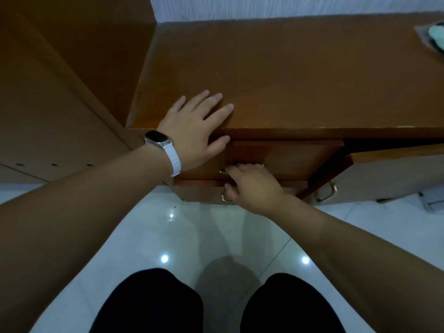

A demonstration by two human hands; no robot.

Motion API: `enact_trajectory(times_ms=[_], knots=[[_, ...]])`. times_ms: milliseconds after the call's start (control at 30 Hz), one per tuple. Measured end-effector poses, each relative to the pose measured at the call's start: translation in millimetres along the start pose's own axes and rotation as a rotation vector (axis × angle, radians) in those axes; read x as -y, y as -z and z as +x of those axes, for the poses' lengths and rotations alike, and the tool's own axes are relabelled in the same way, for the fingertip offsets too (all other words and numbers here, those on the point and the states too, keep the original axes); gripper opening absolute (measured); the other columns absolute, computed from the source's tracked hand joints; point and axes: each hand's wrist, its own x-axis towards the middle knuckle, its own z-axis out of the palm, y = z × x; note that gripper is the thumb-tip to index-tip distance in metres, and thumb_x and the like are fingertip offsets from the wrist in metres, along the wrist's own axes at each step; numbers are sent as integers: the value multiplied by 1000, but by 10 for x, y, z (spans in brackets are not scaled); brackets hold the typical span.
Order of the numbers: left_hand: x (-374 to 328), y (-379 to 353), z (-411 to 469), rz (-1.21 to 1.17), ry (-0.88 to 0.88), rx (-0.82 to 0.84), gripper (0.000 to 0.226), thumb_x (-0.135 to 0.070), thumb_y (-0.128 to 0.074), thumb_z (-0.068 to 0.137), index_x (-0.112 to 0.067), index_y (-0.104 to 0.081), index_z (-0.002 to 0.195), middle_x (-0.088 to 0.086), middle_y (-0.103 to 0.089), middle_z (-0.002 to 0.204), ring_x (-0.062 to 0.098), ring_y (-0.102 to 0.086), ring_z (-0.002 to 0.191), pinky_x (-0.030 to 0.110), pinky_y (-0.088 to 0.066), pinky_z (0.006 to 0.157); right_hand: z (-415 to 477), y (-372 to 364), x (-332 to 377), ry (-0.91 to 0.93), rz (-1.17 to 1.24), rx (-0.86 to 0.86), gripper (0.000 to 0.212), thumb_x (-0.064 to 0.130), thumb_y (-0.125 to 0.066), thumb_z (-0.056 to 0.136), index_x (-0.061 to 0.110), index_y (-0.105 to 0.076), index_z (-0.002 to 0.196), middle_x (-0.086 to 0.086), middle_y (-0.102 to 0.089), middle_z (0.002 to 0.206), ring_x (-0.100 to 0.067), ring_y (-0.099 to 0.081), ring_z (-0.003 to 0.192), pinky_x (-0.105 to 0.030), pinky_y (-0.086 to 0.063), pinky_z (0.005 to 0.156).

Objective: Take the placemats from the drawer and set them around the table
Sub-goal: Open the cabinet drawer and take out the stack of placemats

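A brown wooden cabinet top (288, 75) stretches ahead of me. My left hand (192, 126), with a white-strapped watch on the wrist, lies flat on its front edge, fingers spread, thumb over the edge. Below the top sits a brown drawer front (288, 159), which looks closed. My right hand (252, 186) curls its fingers around the drawer's brass handle (223, 170). A second brass handle (225, 197) shows under that hand on the drawer below. No placemats are in view.
A cabinet door (396, 174) with a brass handle (325, 193) stands ajar on the right. A tall wooden panel (60, 104) rises on the left. A plastic-wrapped item (432, 37) lies on the top's far right corner. Glossy white floor tiles (216, 236) and my dark-trousered knees are below.
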Motion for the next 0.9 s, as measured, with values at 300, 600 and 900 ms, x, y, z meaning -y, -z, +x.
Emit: enact_trajectory(times_ms=[300, 600, 900], knots=[[-63, 109, -13, -29, 55, 72, 64, -59, -33, 90, -34, -25, 148, -1, -26, 158, 22, -19, 146, 51, -19, 115, -204, 22, 104, 13, 44, 14, 35, 38, -50, 94, 18, -58, 122, -2, -65, 102, -24, -59, 94, -36, -39, 81], [-86, 134, -21, -31, 61, 99, 69, -62, -30, 88, -33, -22, 149, -1, -24, 159, 23, -17, 146, 52, -16, 115, -704, 5, 421, 19, 9, 34, 33, 36, -50, 91, 15, -58, 116, -5, -63, 97, -27, -58, 88, -39, -40, 78], [-67, 128, -15, -34, 48, 113, 69, -61, -35, 88, -35, -19, 149, -1, -22, 159, 22, -14, 147, 52, -14, 115, -1350, 68, 816, -17, 60, 83, 27, 29, -72, 76, 13, -66, 97, -5, -65, 78, -26, -63, 70, -32, -50, 68]])
